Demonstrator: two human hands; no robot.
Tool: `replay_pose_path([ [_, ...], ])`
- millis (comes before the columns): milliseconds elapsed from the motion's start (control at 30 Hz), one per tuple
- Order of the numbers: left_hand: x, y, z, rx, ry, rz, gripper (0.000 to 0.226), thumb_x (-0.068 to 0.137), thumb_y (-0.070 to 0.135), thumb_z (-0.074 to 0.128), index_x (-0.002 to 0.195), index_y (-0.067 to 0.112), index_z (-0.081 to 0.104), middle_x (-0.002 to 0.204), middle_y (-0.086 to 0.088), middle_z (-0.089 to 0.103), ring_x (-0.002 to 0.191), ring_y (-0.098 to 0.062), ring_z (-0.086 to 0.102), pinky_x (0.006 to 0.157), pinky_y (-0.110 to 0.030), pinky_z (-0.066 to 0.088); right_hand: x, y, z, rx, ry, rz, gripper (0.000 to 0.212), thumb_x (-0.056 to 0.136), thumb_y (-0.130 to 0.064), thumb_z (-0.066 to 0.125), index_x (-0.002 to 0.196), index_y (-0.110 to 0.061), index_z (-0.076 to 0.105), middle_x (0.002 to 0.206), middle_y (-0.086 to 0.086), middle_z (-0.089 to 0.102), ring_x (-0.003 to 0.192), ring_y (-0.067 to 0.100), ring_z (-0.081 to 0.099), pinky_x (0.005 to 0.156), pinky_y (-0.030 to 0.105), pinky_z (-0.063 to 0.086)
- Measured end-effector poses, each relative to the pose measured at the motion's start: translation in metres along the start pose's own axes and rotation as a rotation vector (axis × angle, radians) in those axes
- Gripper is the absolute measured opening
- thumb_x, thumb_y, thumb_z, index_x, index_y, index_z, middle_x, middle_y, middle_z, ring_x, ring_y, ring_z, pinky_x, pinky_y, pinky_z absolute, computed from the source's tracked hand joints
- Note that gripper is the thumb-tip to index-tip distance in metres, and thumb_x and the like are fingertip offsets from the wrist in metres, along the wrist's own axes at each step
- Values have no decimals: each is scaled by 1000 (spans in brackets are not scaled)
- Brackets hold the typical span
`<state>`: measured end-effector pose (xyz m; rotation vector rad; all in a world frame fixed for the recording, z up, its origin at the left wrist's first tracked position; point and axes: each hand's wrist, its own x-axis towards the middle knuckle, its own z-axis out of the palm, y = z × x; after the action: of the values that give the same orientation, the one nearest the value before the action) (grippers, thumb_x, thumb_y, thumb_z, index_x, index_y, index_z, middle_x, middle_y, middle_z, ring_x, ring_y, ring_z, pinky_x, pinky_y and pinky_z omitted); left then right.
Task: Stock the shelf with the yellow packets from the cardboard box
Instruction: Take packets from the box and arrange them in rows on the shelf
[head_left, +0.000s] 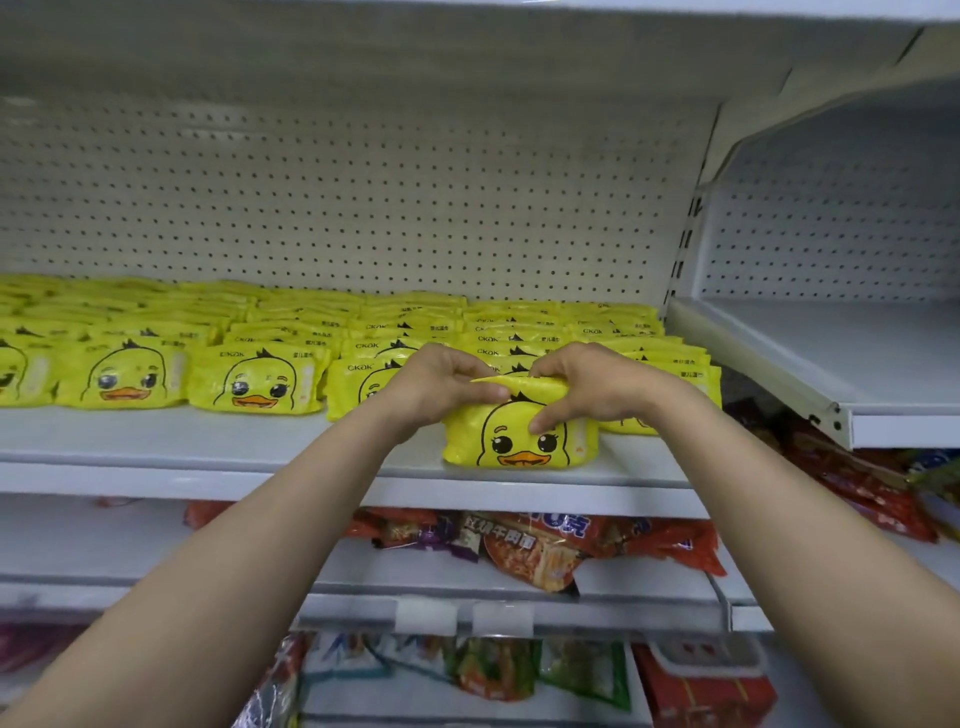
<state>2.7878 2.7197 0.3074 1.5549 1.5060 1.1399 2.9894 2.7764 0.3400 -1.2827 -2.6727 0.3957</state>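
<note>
A yellow packet (519, 441) with a duck face stands upright near the front edge of the white shelf (208, 441), right of centre. My left hand (436, 384) grips its top left corner. My right hand (587, 387) pinches its top right, thumb on the duck's forehead. Behind and to the left, rows of the same yellow packets (249, 384) fill the shelf back to the pegboard. The cardboard box is not in view.
An empty white shelf (857, 364) juts out at the right, slightly higher. Below are shelves with red noodle packets (545, 545) and other coloured bags (493, 670). The upper shelf overhangs at the top.
</note>
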Motion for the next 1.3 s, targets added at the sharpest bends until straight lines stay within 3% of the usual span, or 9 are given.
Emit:
replay_pose_path([
  [167,5,4,-19,-34,-34,40,23,75,14,81,95,5,75,75,-5,74,57,-5,63,55,-15,47,7,-13,-9,69,-1,6,38,68,-43,87,98,-31,68,84,-18,68,84,6,60,69,21,42],
  [233,9,3,-22,0,-47,50,21,77,19,80,95,10,75,78,-3,75,62,-5,64,62,-18,49,10,-13,-9,93,-3,33,35,68,-42,87,92,-30,65,75,-19,63,76,3,56,63,18,39],
  [300,15,0,-23,38,-64,81,19,80,24,78,96,15,76,86,-2,76,72,-6,65,71,-22,47,15,-11,-7,111,13,57,38,68,-41,87,97,-26,67,83,-16,65,85,10,59,70,21,45],
  [400,19,-11,-23,182,4,186,18,90,27,68,105,20,74,93,1,74,63,9,59,60,-13,44,19,-3,-6,79,23,127,65,69,-40,87,127,-21,63,131,-3,63,121,18,55,97,26,42],
  [500,20,-36,-30,541,142,257,30,93,35,61,122,29,64,117,-1,68,100,-13,64,81,-28,50,22,7,-4,56,19,204,80,71,-38,86,141,-18,52,149,-3,47,137,18,43,101,22,33],
  [567,18,-58,-35,807,269,258,41,90,39,63,130,31,59,134,-6,59,123,-29,49,96,-39,44,25,14,0,87,8,226,81,72,-37,86,143,-18,50,151,-1,45,138,17,41,104,24,33],
  [667,10,-79,-34,966,388,249,54,82,42,71,133,32,56,142,-15,49,128,-39,39,95,-47,41,30,16,8,89,43,243,79,72,-36,86,142,-21,50,149,-2,48,135,18,44,105,26,36],
  [867,11,-89,-21,1011,371,196,62,79,45,73,136,35,53,142,-16,46,127,-39,39,96,-49,38,35,13,19,24,182,118,67,66,-38,87,126,-39,56,130,-5,57,122,14,51,96,31,46],
  [1300,16,-94,-17,1014,434,205,62,74,45,78,131,35,58,138,-17,51,124,-40,44,94,-50,39,30,15,50,-24,293,0,79,74,-46,81,143,-33,45,146,-5,48,137,17,33,105,35,34],
])
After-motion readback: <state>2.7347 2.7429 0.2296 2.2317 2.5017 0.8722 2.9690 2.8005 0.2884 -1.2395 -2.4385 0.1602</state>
